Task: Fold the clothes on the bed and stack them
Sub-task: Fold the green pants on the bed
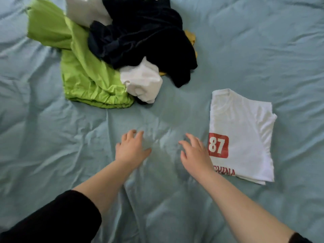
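A folded white shirt (pixel 245 135) lies on the blue sheet (pixel 52 146) just right of the right hand (pixel 194 155), both it and the left hand (pixel 130 148) spread and empty, with an unfolded pile (pixel 122 55) of green, black, white and yellow clothes beyond.

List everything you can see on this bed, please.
Sheet: one, pale blue, fills the view.
Folded shirt: one, white, red 87 print, right of hands.
Green garment: one, lime, heap's left.
Dark garment: one, black or navy, atop heap.
White garment: at least one, white, heap's front.
Yellow garment: one, yellow, peeking from heap's right.
Left hand: one, bare, open, centre.
Right hand: one, bare, open, beside folded shirt.
Sleeves: two, black, bottom corners.
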The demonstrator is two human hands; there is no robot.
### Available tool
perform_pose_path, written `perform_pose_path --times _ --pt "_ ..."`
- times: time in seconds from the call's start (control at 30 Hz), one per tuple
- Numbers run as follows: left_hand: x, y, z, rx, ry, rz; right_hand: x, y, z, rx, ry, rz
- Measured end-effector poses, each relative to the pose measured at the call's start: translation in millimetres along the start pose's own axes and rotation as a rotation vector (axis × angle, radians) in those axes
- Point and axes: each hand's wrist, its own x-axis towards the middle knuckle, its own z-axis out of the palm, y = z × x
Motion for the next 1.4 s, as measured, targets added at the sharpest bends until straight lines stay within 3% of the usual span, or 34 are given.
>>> perform_pose_path --times 0.23,0.4,0.57,0.67,0.77,0.87,1.0,1.07,1.17,1.23,1.4 --pt "26 -137 -40 -0.056 -0.010 -0.343 77 -133 12 -0.053 -0.042 -0.181" --pt "45 -172 -44 -0.091 -0.165 -0.272 137 -204 24 -0.178 -0.046 -0.274" --pt "55 -189 -45 -0.141 -0.231 -0.173 189 -249 34 -0.319 -0.093 -0.062" --pt "58 -198 -48 -0.168 -0.262 -0.129 197 -262 41 -0.452 -0.029 -0.053" --pt "56 -202 -52 -0.236 -0.297 -0.115 193 -270 40 -0.447 0.018 -0.062" --pt "49 -215 -62 -0.330 -0.270 -0.061 181 -277 35 -0.318 -0.040 -0.036" --pt "34 -245 -84 -0.516 0.084 -0.118 148 -287 37 -0.169 -0.193 -0.027" --pt "28 -253 -95 -0.371 0.177 -0.112 125 -291 44 -0.065 -0.256 -0.021" --pt "25 -258 -107 0.000 0.069 -0.055 89 -287 52 0.101 -0.334 0.023" --pt "21 -258 -111 0.110 -0.050 0.043 65 -276 55 0.137 -0.388 0.044" --pt "-19 -243 -111 -0.051 -0.193 0.120 16 -248 40 0.072 -0.349 0.043"
